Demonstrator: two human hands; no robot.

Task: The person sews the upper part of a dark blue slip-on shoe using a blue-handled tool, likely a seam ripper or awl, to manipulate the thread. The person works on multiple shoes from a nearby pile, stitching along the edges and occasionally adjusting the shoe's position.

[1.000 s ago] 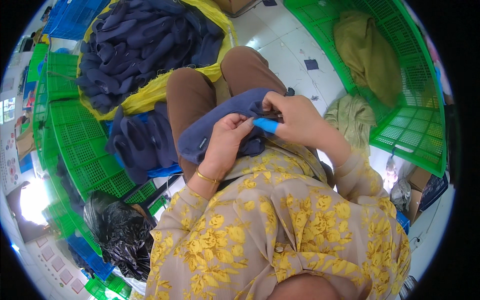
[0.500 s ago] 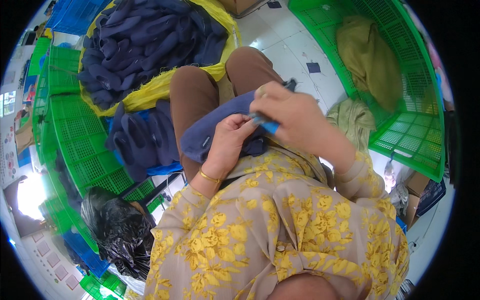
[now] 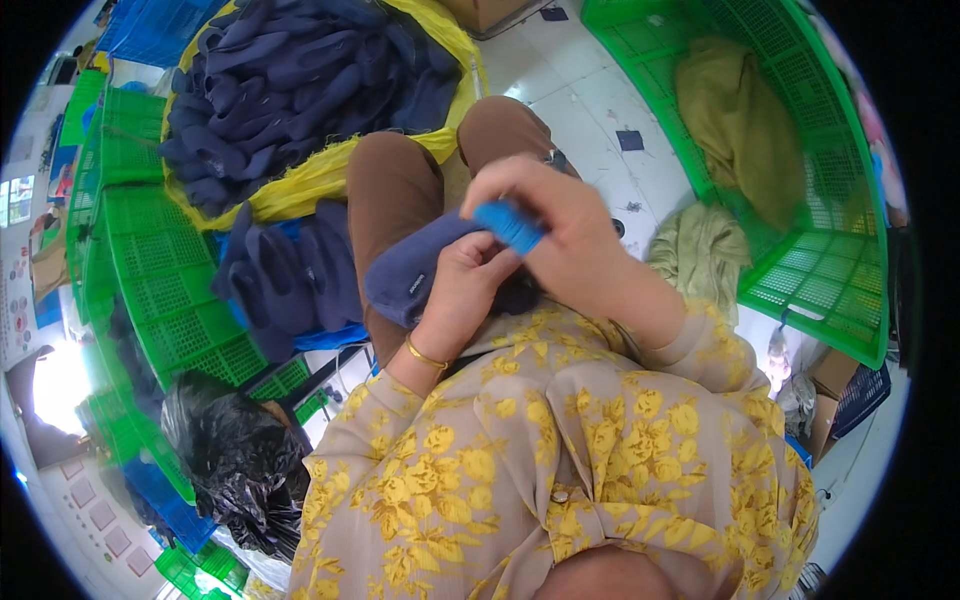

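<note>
A navy fabric shoe upper (image 3: pixel 395 287) with a small pale mark lies across my lap, its rounded end toward the left. My left hand (image 3: pixel 462 285) is closed on its near edge, thumb and fingertips pinched together. Just right of these fingertips, my right hand (image 3: pixel 552 215) is curled round a small blue-handled tool (image 3: pixel 510 228). Motion blurs that tool, and its working end cannot be made out. Part of the upper is hidden beneath both hands.
A yellow sack (image 3: pixel 320 165) heaped with navy uppers stands ahead on the left. More uppers (image 3: pixel 270 270) lie on a blue surface by my left leg. Green crates flank me; the right crate (image 3: pixel 820 265) holds olive cloth (image 3: pixel 735 120). A black plastic bag (image 3: pixel 235 460) sits at left.
My right hand has moved left and turned, bringing the blue handle up over the left fingertips. My left hand still pinches the upper, shifted slightly right.
</note>
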